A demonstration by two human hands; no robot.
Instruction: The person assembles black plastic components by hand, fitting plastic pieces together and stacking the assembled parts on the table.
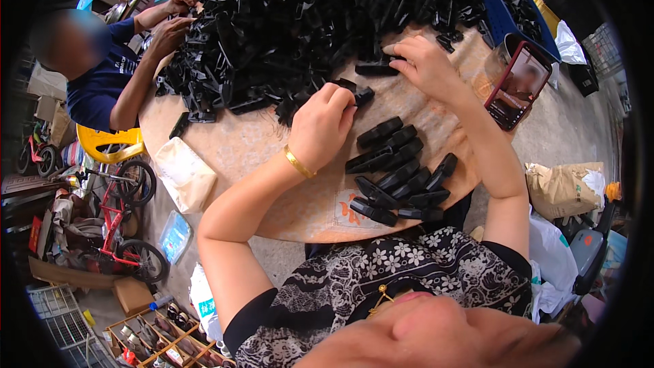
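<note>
Below a heap of black plastic parts (pixel 272 20), the left hand (pixel 321 121) is curled at a short black piece (pixel 365 97); whether it is clamped cannot be told. Farther below the heap, oblong black parts (pixel 400 176) are grouped. By the heap's lower right edge, the right hand (pixel 426 68) is held with thumb and forefinger parted beside a black bar (pixel 373 69).

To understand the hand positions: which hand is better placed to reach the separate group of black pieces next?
Probably the left hand: its fingers look nearer the separate group of black pieces, while the right hand is farther forward, beside the large black pile.
</note>
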